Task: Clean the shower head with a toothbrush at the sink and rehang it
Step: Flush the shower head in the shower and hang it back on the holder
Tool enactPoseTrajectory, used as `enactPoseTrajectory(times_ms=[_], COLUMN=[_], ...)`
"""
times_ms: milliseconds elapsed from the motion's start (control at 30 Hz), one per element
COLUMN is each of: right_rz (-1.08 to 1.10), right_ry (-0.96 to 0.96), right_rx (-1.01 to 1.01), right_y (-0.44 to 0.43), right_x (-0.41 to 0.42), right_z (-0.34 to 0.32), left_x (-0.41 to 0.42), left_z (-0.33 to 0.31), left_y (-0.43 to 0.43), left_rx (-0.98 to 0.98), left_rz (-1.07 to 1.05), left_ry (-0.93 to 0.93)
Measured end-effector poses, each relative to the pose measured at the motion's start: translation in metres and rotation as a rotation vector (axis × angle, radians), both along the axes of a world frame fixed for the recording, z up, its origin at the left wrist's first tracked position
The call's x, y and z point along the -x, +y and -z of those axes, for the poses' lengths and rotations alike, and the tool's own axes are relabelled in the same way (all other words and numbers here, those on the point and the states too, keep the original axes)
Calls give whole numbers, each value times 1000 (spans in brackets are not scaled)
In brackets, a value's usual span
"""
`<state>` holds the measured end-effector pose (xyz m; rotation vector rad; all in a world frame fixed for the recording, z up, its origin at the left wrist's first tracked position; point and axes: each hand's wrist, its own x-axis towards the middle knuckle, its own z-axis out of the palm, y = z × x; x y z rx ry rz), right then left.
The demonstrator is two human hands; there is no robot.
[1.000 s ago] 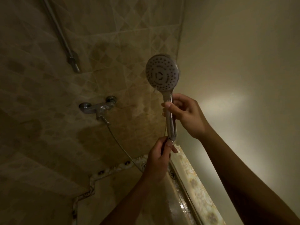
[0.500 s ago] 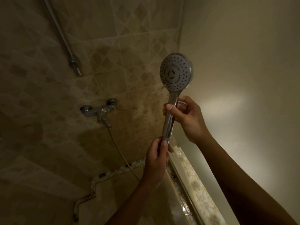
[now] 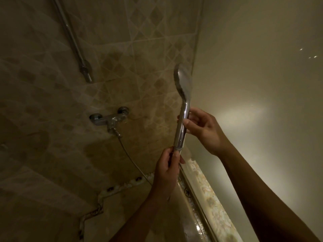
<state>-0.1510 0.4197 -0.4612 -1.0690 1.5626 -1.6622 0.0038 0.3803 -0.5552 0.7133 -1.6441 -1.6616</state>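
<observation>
Shower head (image 3: 185, 109), one; hands (image 3: 167, 173) (image 3: 204, 130), two

You've twisted the shower head (image 3: 183, 81) edge-on, so its nozzle face now points toward 9 o'clock instead of at you.

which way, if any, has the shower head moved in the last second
Yes. The shower head has twisted about its handle: its spray face, earlier toward the camera, now shows edge-on, turned left toward the mixer tap.
</observation>
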Motion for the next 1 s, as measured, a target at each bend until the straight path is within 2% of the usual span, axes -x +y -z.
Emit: enactPoseTrajectory(times_ms=[200,300,400,500,567,667,733,800,933,1000], right_rz=[83,0,-137,-108,-17,84,94,5,-289,-223], right_ry=[59,-15,3,10,85,304,339,245,-73,-28], right_rx=[-32,-14,-58,-85,-112,-168,-193,-201,-141,-134], right_y=[-4,0,5,3,-1,-3,-2,0,8,8], right_x=[-5,-8,-10,-11,-14,-17,-19,-17,-10,-10], right_z=[3,-1,-7,-5,-3,-1,0,-1,-3,-2], left_x=[-2,-4,-5,-7,-9,-11,-11,-11,-13,-13], left_z=[5,6,7,10,11,9,8,8,7,7], left_y=[2,-2,-3,0,3,4,4,3,3,1], left_rx=[9,8,11,8,8,19,10,-1,2,5], left_rz=[-18,-18,-9,-2,-5,-15,-27,-34,-39,-46], left_ry=[-4,-11,-9,-25,-36,-61,-57,-43,-27,-32])
